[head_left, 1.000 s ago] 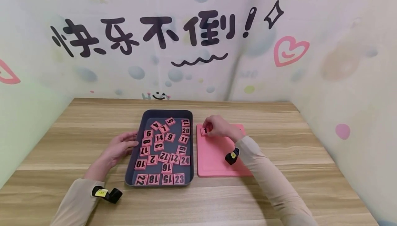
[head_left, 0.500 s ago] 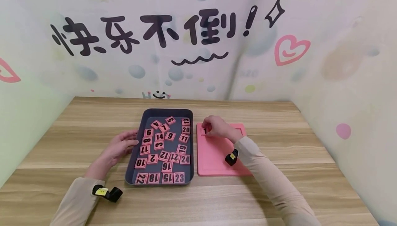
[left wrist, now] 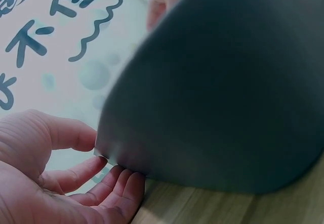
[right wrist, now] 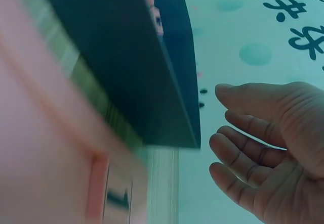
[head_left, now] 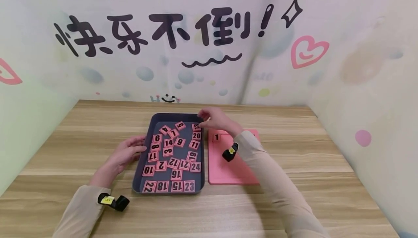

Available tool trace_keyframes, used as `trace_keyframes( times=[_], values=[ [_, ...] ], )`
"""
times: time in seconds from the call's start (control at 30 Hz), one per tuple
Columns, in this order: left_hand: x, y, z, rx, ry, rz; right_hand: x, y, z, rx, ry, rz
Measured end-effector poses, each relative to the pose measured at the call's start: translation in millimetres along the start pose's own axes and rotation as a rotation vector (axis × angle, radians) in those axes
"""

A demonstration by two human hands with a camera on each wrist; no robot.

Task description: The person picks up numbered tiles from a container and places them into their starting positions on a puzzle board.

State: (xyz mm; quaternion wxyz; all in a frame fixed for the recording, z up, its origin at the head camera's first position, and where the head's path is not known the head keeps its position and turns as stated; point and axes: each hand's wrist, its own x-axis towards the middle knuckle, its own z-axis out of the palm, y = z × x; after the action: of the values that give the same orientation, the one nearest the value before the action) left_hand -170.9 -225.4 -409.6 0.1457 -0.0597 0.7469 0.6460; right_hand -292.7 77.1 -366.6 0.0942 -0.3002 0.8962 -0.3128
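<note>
My left hand [head_left: 125, 152] rests with thumb and fingertips against the outer left wall of a dark grey tray [head_left: 179, 152]. In the left wrist view its fingers [left wrist: 121, 196] are loosely bent along the tray's lower edge. My right hand [head_left: 217, 119] hovers by the tray's far right corner, close to the number 13 tile [head_left: 196, 127]. The right wrist view shows those fingers [right wrist: 238, 150] relaxed and apart, holding nothing. Several pink number tiles lie scattered in the tray. A number 1 tile [head_left: 216, 137] sits in the far left corner of a pink board [head_left: 218, 165].
The tray and board stand side by side on a wooden table [head_left: 235, 209], with a narrow gap between them. A printed cloth wall [head_left: 124, 74] rises behind the table's far edge. Black cameras are strapped to both wrists.
My right hand has left the number 1 tile on the board and moved left and away to the tray's far right corner. My left hand stays at the tray.
</note>
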Motion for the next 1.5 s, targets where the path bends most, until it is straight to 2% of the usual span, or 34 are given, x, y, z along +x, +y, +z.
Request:
trace_keyframes(
  times=[0.3,0.57,0.77,0.93,1.23,1.37,1.5],
  values=[
    [0.2,2.3,1.7,-0.013,-0.006,-0.004,24.9,-29.4,19.3,0.016,-0.064,-0.036],
    [0.7,3.5,1.0,-0.008,-0.004,0.009,33.0,-48.5,37.3,0.037,-0.125,-0.132],
    [0.7,4.2,1.3,-0.007,-0.004,0.01,30.4,-58.5,49.7,0.044,-0.168,-0.154],
    [0.0,3.9,0.7,-0.006,-0.007,0.013,24.4,-67.3,59.8,0.043,-0.244,-0.162],
    [0.3,0.8,-1.9,-0.026,-0.025,0.04,16.1,-81.0,75.9,0.076,-0.385,-0.243],
    [-0.7,0.3,-2.3,-0.035,-0.03,0.043,14.8,-85.1,82.5,0.031,-0.42,-0.276],
    [-1.7,0.1,-2.1,-0.039,-0.027,0.044,14.2,-89.4,88.7,-0.04,-0.446,-0.262]
  ],
)
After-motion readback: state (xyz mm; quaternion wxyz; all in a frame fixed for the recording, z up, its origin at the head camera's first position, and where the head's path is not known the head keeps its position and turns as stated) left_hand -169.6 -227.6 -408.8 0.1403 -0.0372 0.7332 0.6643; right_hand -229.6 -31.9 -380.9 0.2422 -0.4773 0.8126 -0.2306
